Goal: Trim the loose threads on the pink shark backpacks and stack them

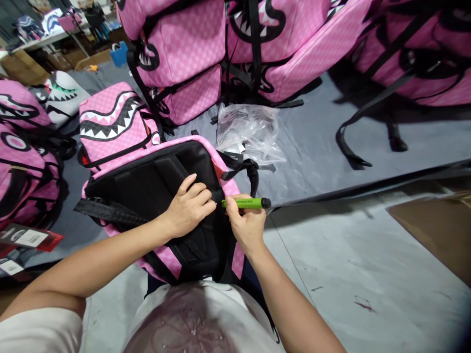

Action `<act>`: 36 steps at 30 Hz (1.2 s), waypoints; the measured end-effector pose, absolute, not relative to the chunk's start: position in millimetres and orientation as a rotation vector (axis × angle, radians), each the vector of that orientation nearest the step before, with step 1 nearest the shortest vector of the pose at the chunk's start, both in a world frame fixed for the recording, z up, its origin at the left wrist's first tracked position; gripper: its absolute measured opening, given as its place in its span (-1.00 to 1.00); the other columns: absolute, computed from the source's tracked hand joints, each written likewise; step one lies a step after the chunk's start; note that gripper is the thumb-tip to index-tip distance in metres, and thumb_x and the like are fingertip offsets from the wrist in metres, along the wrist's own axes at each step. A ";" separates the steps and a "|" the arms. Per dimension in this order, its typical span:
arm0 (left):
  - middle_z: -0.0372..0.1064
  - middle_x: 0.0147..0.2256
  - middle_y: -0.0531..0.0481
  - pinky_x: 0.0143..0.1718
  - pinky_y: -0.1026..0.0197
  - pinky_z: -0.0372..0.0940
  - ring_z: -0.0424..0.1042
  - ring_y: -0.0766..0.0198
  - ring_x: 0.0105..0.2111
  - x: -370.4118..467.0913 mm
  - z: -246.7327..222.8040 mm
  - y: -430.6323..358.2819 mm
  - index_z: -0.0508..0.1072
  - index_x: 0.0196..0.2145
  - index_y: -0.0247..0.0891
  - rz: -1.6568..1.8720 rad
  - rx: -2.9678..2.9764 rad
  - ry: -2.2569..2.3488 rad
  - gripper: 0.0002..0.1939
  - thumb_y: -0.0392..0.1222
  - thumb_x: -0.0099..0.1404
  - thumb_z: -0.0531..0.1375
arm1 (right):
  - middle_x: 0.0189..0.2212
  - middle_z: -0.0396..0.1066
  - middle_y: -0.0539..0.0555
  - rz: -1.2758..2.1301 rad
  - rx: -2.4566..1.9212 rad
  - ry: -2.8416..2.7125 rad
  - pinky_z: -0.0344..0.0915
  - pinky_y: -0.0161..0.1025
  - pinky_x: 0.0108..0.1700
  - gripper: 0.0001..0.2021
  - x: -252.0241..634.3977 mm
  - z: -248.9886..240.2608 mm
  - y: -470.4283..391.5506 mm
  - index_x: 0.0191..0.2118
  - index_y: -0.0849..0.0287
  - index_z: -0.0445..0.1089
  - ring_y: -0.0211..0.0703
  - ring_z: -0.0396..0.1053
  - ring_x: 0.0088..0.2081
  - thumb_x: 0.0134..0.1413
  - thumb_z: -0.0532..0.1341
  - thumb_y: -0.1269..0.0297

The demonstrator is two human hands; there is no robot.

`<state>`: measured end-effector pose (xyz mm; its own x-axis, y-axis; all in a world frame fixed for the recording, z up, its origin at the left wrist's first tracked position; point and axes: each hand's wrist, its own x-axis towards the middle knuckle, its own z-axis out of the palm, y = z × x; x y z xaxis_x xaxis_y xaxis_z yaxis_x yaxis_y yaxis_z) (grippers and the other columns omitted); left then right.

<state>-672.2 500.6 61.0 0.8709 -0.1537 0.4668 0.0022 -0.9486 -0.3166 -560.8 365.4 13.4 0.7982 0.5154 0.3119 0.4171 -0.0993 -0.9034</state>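
A pink backpack with a black padded back panel [143, 179] leans at the table edge against my body, straps side up. My left hand [191, 206] rests on the black panel with its fingers curled; what its fingertips grip, if anything, is too small to tell. In my right hand [246, 220] is a green pen [245, 203], its black end pointing right and its other end near the left fingertips, over the backpack's right edge. A black strap [252, 176] loops beyond that edge.
Pink backpacks [184, 54] stand along the far side of the grey-covered table [305, 147]. A clear plastic bag [250, 130] lies behind the backpack. More bags [22, 162] and tags [31, 238] are at the left. Cardboard [434, 225] lies on the floor at right.
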 end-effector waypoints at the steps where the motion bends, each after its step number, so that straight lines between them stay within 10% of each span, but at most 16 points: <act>1: 0.39 -0.38 0.12 0.32 -0.01 -0.05 0.33 0.25 -0.15 -671.8 61.2 500.6 0.40 -0.40 -0.18 -0.713 -2.735 0.109 -0.87 -0.26 0.33 0.19 | -0.62 0.37 -0.05 0.076 -1.732 -0.739 0.25 -0.29 -0.49 -0.74 -560.5 13.6 365.5 -0.44 0.16 0.40 -0.26 0.33 -0.60 0.20 0.20 0.14; 36: 0.41 -0.33 0.09 0.21 -0.03 0.11 0.36 0.24 -0.16 -670.2 82.4 502.6 0.43 -0.34 -0.19 -0.419 -2.718 0.144 -0.83 -0.17 0.42 0.12 | -0.60 0.41 -0.02 0.109 -1.710 -0.737 0.30 -0.26 -0.48 -0.75 -562.8 14.7 362.5 -0.41 0.16 0.42 -0.22 0.35 -0.60 0.17 0.21 0.10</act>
